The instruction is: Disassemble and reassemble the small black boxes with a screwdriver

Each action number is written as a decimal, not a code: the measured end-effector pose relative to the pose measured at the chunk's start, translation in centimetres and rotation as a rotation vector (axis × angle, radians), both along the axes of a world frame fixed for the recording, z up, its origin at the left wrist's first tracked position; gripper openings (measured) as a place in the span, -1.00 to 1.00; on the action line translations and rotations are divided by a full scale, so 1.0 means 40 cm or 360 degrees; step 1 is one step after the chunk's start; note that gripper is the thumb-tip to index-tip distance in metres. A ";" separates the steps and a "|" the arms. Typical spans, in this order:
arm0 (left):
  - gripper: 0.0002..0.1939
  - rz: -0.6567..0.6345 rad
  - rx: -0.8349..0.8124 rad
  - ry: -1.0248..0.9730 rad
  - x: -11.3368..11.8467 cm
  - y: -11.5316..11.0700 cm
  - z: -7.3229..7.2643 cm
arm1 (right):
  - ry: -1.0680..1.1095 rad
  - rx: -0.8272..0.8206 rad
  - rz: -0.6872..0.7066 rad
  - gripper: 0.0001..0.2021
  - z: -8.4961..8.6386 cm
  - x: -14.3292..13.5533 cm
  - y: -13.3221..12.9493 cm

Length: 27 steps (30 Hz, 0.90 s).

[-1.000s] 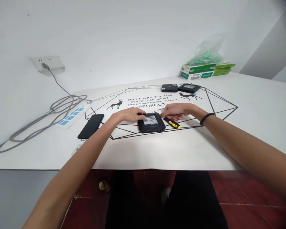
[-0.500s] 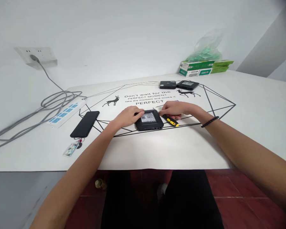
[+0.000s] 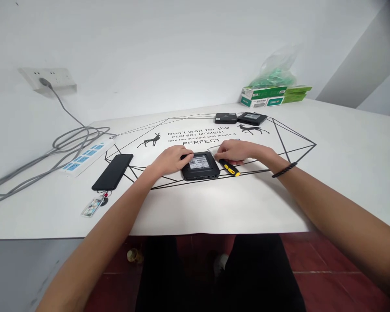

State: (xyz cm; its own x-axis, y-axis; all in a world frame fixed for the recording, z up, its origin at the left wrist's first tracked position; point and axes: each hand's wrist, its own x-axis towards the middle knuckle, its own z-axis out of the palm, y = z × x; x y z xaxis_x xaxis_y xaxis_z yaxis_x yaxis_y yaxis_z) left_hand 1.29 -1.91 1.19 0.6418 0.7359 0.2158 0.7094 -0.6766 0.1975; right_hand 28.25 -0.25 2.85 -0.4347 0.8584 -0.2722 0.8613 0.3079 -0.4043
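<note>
A black square device (image 3: pixel 199 173), like a set-top box or router with a white label, lies flat on the table before me. My left hand (image 3: pixel 172 159) grips its left side, thumb over the upper edge. My right hand (image 3: pixel 230 151) is lowered to the table just right of the device, fingers curled and pressed together. What is between those fingertips is hidden. Under and in front of this hand lies a black-and-yellow screwdriver handle (image 3: pixel 231 168). Part of a pale, flat thing (image 3: pixel 212 150) shows behind the fingers; I cannot make out what it is.
Two more black devices, one (image 3: pixel 225 118) beside another (image 3: pixel 252 118), lie at the back. Green-and-white boxes (image 3: pixel 263 96) with a plastic bag (image 3: pixel 274 71) stand behind. Leftward are a phone (image 3: pixel 113 172) with a charm (image 3: pixel 92 207), a power strip (image 3: pixel 88 157) and a grey cable (image 3: pixel 68 138).
The view has shifted slightly, moving everything a little left in the picture. My right fingers have shifted slightly beside the device; my left hand keeps its place on it.
</note>
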 end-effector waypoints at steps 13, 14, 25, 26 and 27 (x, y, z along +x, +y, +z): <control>-0.56 -0.0036 0.0007 0.0011 0.002 0.009 -0.002 | 0.0039 0.0452 -0.0042 -0.68 -0.037 0.010 0.029; -0.56 -0.0037 0.0006 0.0013 0.002 0.010 -0.002 | 0.0029 0.0458 -0.0038 -0.70 -0.038 0.009 0.029; -0.56 -0.0015 -0.0014 0.0018 0.003 0.000 0.006 | 0.0058 0.0729 0.0070 -0.80 -0.063 0.000 0.048; -0.56 -0.0015 -0.0014 0.0015 0.003 0.000 0.005 | 0.0070 0.0764 0.0076 -0.81 -0.066 -0.002 0.050; -0.56 -0.0018 -0.0014 0.0006 0.002 0.002 0.003 | 0.0082 0.0799 0.0075 -0.80 -0.068 -0.003 0.052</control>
